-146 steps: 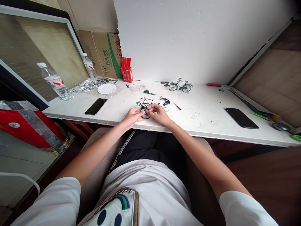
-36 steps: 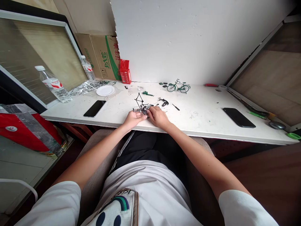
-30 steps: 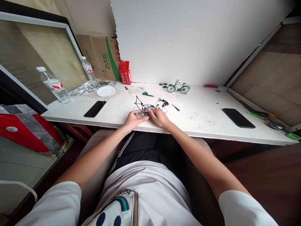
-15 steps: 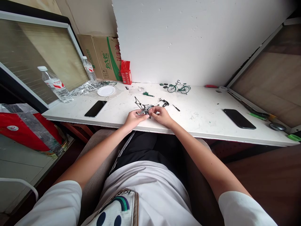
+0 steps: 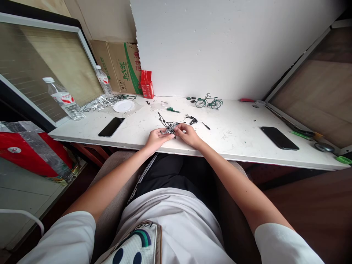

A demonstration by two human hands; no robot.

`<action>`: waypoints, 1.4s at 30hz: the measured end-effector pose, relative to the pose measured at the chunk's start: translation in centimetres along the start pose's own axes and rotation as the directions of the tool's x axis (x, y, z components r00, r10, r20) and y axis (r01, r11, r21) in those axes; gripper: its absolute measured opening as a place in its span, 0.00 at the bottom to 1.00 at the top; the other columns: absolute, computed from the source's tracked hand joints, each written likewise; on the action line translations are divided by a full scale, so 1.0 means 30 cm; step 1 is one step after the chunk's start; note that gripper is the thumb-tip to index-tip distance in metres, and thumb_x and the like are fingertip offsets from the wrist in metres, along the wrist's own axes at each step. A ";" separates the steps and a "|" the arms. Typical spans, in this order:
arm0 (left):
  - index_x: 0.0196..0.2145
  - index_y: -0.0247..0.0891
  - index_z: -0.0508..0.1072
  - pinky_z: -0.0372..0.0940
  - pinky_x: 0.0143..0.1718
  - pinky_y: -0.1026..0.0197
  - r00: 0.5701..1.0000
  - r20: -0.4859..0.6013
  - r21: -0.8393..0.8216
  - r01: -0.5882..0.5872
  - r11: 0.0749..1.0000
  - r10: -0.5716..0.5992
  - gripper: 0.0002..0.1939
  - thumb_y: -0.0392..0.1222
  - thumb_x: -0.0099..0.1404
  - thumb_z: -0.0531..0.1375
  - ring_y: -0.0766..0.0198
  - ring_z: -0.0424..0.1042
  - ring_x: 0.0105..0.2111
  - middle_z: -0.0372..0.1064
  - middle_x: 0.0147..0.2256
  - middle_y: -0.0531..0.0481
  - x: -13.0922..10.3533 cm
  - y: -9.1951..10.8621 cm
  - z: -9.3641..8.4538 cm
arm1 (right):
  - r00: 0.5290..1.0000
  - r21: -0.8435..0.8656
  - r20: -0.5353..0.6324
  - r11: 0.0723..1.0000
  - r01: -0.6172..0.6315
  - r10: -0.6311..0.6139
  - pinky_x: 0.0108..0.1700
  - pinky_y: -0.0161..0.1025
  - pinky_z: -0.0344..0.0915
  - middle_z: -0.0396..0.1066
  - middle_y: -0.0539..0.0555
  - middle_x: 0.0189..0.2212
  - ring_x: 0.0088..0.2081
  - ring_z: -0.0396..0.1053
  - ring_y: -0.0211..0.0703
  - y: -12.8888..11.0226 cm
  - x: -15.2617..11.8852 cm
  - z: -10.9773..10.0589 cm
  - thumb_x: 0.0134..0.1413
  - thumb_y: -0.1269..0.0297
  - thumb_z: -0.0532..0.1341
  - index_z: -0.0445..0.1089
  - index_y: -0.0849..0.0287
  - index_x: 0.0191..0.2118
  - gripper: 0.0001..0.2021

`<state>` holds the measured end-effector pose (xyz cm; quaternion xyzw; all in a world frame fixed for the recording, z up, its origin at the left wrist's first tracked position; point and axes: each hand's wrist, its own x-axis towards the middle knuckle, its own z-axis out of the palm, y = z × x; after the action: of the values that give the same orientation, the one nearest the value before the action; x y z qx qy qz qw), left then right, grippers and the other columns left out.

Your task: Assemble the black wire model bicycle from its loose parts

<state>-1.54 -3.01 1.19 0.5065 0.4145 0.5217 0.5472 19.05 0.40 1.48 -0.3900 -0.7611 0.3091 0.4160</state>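
Currently, I have the left hand (image 5: 157,140) and right hand (image 5: 188,135) curled nearly closed, both gripping the small black model bicycle (image 5: 169,129) over the bench (image 5: 233,141).

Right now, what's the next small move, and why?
I'd tilt the black model frame slightly with the left hand: it has hold of the lower end, the right hand's fingertips crowd in there too, and how the small parts meet is too hard to make out.
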 end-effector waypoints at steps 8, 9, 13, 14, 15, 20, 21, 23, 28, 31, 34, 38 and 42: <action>0.42 0.33 0.77 0.70 0.60 0.46 1.000 -0.012 0.001 0.007 1.000 -0.007 0.28 0.45 0.47 0.81 0.53 0.81 0.46 0.81 0.41 0.42 0.001 -0.005 -0.002 | 0.999 0.041 0.050 0.999 0.006 -0.008 0.37 0.38 0.63 0.76 0.53 0.36 0.35 0.69 0.41 0.008 -0.004 -0.001 0.63 0.48 0.63 0.74 0.59 0.39 0.17; 0.42 0.33 0.77 0.70 0.60 0.46 1.000 -0.003 0.002 0.000 1.000 0.000 0.28 0.45 0.47 0.81 0.53 0.81 0.46 0.82 0.41 0.42 0.001 -0.004 -0.001 | 0.999 0.029 0.053 1.000 0.009 -0.010 0.37 0.38 0.63 0.75 0.53 0.35 0.35 0.68 0.41 0.009 -0.003 0.000 0.64 0.47 0.62 0.74 0.59 0.38 0.17; 0.43 0.33 0.79 0.71 0.60 0.46 0.999 0.020 0.014 -0.035 0.999 0.034 0.28 0.45 0.47 0.81 0.51 0.81 0.47 0.82 0.44 0.41 0.001 -0.001 0.002 | 0.998 -0.052 0.060 0.999 0.015 -0.012 0.37 0.39 0.61 0.71 0.50 0.29 0.31 0.64 0.40 0.007 -0.003 0.004 0.69 0.45 0.58 0.69 0.57 0.32 0.21; 0.44 0.34 0.79 0.71 0.59 0.46 0.999 0.017 0.018 -0.040 0.999 0.040 0.28 0.45 0.47 0.81 0.51 0.81 0.47 0.81 0.45 0.40 0.002 -0.002 0.003 | 0.998 -0.071 0.054 0.997 0.014 -0.010 0.37 0.39 0.61 0.70 0.50 0.27 0.30 0.64 0.40 0.006 -0.003 0.005 0.70 0.45 0.56 0.68 0.57 0.31 0.22; 0.44 0.34 0.80 0.72 0.59 0.46 0.999 0.012 0.022 -0.045 0.999 0.044 0.29 0.46 0.47 0.81 0.51 0.81 0.47 0.81 0.46 0.40 0.003 -0.003 0.003 | 0.999 -0.084 0.042 0.996 0.011 -0.008 0.38 0.40 0.62 0.70 0.50 0.26 0.30 0.64 0.40 0.004 -0.003 0.005 0.71 0.45 0.55 0.67 0.57 0.30 0.23; 0.45 0.34 0.81 0.72 0.59 0.45 0.998 -0.015 0.044 -0.064 0.997 0.064 0.30 0.47 0.47 0.81 0.49 0.81 0.47 0.81 0.47 0.39 0.008 -0.013 0.000 | 1.000 0.012 -0.007 1.000 0.014 -0.014 0.41 0.40 0.65 0.76 0.53 0.35 0.36 0.71 0.43 0.000 -0.002 0.005 0.66 0.50 0.60 0.72 0.58 0.39 0.15; 0.45 0.33 0.81 0.72 0.59 0.45 0.998 -0.022 0.049 -0.064 0.997 0.065 0.30 0.47 0.47 0.81 0.49 0.82 0.48 0.81 0.47 0.39 0.009 -0.015 -0.002 | 1.000 0.030 0.004 0.999 0.018 -0.018 0.41 0.40 0.66 0.76 0.54 0.37 0.37 0.71 0.44 0.002 -0.002 0.005 0.65 0.51 0.61 0.73 0.58 0.40 0.14; 0.46 0.33 0.81 0.72 0.59 0.45 0.998 -0.024 0.047 -0.060 0.997 0.061 0.32 0.48 0.46 0.81 0.48 0.82 0.48 0.81 0.47 0.39 0.011 -0.019 -0.004 | 1.000 0.039 0.020 0.999 0.022 -0.023 0.39 0.39 0.65 0.76 0.54 0.37 0.37 0.71 0.43 0.007 -0.002 0.005 0.63 0.52 0.62 0.74 0.59 0.40 0.14; 0.47 0.32 0.80 0.73 0.58 0.44 0.999 -0.016 0.041 -0.048 0.998 0.048 0.34 0.48 0.44 0.82 0.48 0.82 0.47 0.82 0.48 0.37 0.014 -0.022 -0.004 | 0.998 -0.022 0.041 0.999 0.039 -0.038 0.38 0.39 0.63 0.75 0.53 0.35 0.34 0.68 0.42 0.013 -0.003 0.010 0.66 0.52 0.60 0.72 0.58 0.39 0.13; 0.47 0.32 0.81 0.73 0.58 0.44 0.997 0.003 0.063 -0.072 0.995 0.072 0.33 0.48 0.45 0.81 0.48 0.82 0.47 0.82 0.48 0.37 0.012 -0.018 -0.001 | 0.998 -0.153 0.037 0.987 0.050 -0.045 0.36 0.40 0.59 0.71 0.51 0.28 0.30 0.63 0.41 0.000 -0.005 0.013 0.70 0.51 0.56 0.68 0.56 0.33 0.16; 0.47 0.32 0.82 0.72 0.58 0.45 0.992 0.029 0.083 -0.122 0.989 0.120 0.31 0.48 0.48 0.80 0.47 0.81 0.49 0.82 0.48 0.37 0.008 -0.011 0.001 | 0.999 -0.205 0.027 0.977 0.051 -0.047 0.36 0.40 0.59 0.69 0.51 0.26 0.29 0.63 0.41 -0.010 -0.005 0.014 0.73 0.50 0.53 0.66 0.56 0.31 0.20; 0.46 0.32 0.82 0.73 0.57 0.46 0.992 0.012 0.081 -0.125 0.989 0.125 0.29 0.48 0.49 0.80 0.47 0.81 0.49 0.82 0.48 0.38 0.004 -0.008 0.002 | 0.998 -0.120 -0.042 0.992 0.032 -0.037 0.41 0.41 0.65 0.75 0.53 0.33 0.35 0.70 0.44 -0.002 -0.003 0.014 0.71 0.50 0.55 0.70 0.57 0.39 0.16; 0.46 0.33 0.82 0.73 0.58 0.45 0.993 0.006 0.072 -0.118 0.990 0.118 0.29 0.48 0.49 0.80 0.47 0.81 0.48 0.82 0.47 0.39 0.005 -0.013 -0.002 | 0.997 -0.059 -0.015 0.996 0.073 -0.074 0.39 0.40 0.67 0.77 0.55 0.38 0.37 0.72 0.44 0.004 -0.004 0.012 0.65 0.54 0.61 0.73 0.58 0.42 0.12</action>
<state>-1.53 -2.82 0.79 0.5501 0.4021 0.5372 0.4972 18.81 0.31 1.18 -0.3765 -0.7800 0.2679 0.4219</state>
